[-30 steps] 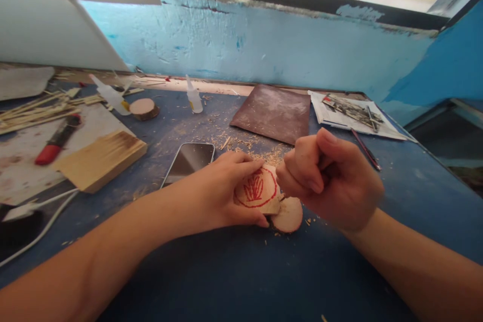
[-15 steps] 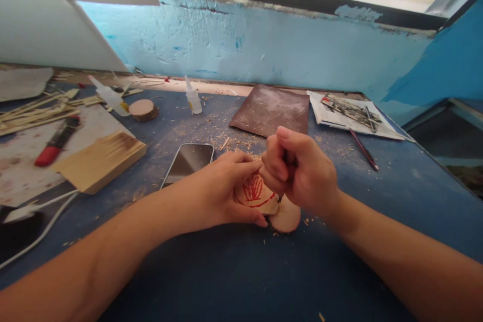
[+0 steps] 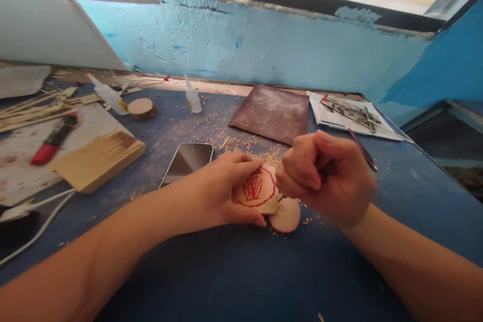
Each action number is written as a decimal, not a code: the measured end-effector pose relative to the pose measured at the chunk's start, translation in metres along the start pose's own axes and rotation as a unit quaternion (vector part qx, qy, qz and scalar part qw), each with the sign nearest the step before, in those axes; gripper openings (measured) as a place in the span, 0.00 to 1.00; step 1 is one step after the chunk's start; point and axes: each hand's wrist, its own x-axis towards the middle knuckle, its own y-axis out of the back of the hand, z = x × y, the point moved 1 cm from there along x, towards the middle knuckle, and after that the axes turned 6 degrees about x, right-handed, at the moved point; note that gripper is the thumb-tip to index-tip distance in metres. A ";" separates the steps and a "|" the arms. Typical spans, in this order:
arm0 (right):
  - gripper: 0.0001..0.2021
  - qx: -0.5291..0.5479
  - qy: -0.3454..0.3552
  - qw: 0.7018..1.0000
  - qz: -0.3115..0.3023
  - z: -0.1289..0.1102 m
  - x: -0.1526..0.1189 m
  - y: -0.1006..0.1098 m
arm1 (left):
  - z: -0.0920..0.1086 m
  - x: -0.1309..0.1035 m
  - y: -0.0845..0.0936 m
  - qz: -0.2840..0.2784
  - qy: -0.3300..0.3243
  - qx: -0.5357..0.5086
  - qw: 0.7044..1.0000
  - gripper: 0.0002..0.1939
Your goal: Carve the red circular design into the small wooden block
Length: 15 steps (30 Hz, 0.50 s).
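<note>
My left hand (image 3: 230, 188) is closed around the left side of a piece of wood (image 3: 267, 186), thumb on the near edge and fingers on the far edge. Red lines on its pale face form a circle with a leaf-like drawing inside. Under its right corner lies a round wood slice (image 3: 287, 215) with a bark rim. My right hand (image 3: 328, 176) is a fist just to the right. It grips a thin carving tool (image 3: 280, 198), mostly hidden in the hand, with only a slim dark tip showing near the wood's right edge.
Wood shavings lie behind the hands. A phone (image 3: 188, 162) is beside the left wrist. Farther back are a brown sheet (image 3: 271, 113), a glue bottle (image 3: 193, 96) and another wood slice (image 3: 142, 108). A wooden block (image 3: 98, 160) and red-black cutter (image 3: 55, 141) lie left, a pencil (image 3: 364, 151) right.
My right fist has moved to the right, away from the wood, uncovering more of the red circle. The left hand and the wood stay in place.
</note>
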 end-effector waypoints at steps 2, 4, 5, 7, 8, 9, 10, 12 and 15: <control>0.25 -0.007 0.005 1.000 -0.020 0.001 0.001 0.001 | 0.000 -0.001 0.001 0.001 -0.004 0.000 1.000 0.39; 0.23 -0.003 0.005 0.999 -0.034 0.005 0.002 0.002 | 0.000 -0.001 0.001 -0.002 -0.005 0.000 1.000 0.39; 0.23 0.003 0.004 0.999 -0.040 0.007 0.003 0.003 | 0.001 -0.001 0.002 -0.004 -0.009 -0.003 1.000 0.38; 0.24 0.013 -0.001 0.998 -0.059 0.012 0.005 0.005 | 0.002 -0.001 0.003 -0.010 -0.017 -0.013 1.000 0.34; 0.25 0.015 -0.003 0.997 -0.070 0.014 0.006 0.006 | 0.002 0.000 0.003 -0.012 -0.020 -0.020 1.000 0.32; 0.25 0.015 -0.009 0.997 -0.081 0.016 0.007 0.006 | 0.003 0.000 0.004 -0.012 -0.022 -0.028 0.999 0.29; 0.26 0.015 -0.020 0.996 -0.089 0.018 0.008 0.007 | 0.003 0.000 0.004 -0.010 -0.022 -0.034 0.999 0.28; 0.27 0.017 -0.048 0.994 -0.093 0.021 0.011 0.009 | 0.003 0.000 0.005 -0.002 -0.025 -0.042 0.999 0.26; 0.28 0.040 -0.079 0.993 -0.084 0.025 0.017 0.014 | 0.001 0.000 0.003 0.003 -0.034 -0.041 0.999 0.26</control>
